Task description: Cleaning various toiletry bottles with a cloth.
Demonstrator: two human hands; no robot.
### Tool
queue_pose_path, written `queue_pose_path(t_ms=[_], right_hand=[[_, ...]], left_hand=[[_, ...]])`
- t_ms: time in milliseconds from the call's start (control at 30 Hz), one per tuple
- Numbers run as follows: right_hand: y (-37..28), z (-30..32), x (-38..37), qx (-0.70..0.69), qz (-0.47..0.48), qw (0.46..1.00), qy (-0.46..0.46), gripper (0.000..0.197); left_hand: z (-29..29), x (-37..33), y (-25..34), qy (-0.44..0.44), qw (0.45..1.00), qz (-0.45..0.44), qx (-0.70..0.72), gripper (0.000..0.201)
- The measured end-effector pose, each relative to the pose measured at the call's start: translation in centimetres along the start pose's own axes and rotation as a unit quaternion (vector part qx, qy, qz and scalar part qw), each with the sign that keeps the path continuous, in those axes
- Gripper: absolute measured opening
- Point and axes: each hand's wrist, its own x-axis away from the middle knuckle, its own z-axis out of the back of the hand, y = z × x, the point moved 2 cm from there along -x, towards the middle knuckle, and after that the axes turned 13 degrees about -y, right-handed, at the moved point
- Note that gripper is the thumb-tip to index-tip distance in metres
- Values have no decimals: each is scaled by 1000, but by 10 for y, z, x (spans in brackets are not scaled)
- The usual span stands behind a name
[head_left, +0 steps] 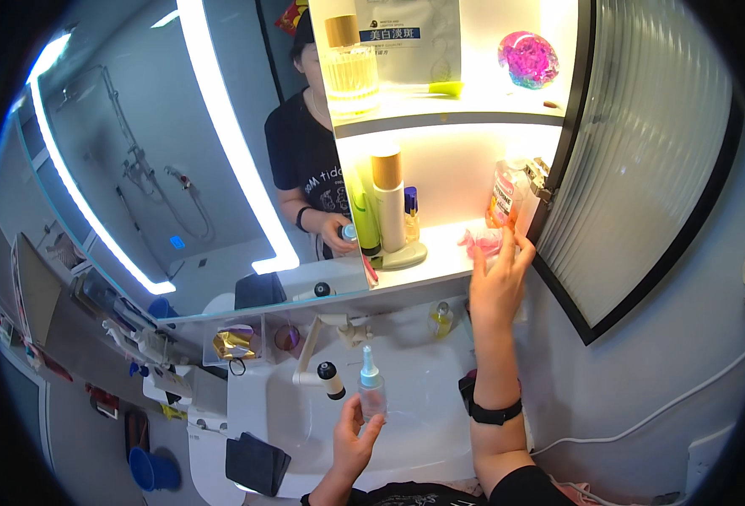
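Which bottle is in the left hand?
The translucent bottle with the pale-blue nozzle top, held in the left hand; the tan-capped bottle and blue-capped bottle stand on the lit cabinet shelf.

Left hand (357, 437), near: curled in a grip; left forearm (335, 481), partly shown. Right arm (495, 363): stretched far; right hand (499, 271), back showing, fingers (521, 246) bent.
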Motion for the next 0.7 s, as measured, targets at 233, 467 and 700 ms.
queue_pose_path(t_ms=[233,467,700], right_hand=[[-17,-60,23,-42,178,977,-106,37],[-10,-75,-9,96,179,966,-160,32],[2,-69,-16,123,250,947,-159,19]], left_hand=[[4,0,0,0,1000,-1,-7,40],[4,5,3,14,1000,-2,17,41],[-2,8,7,6,1000,-17,20,42]])
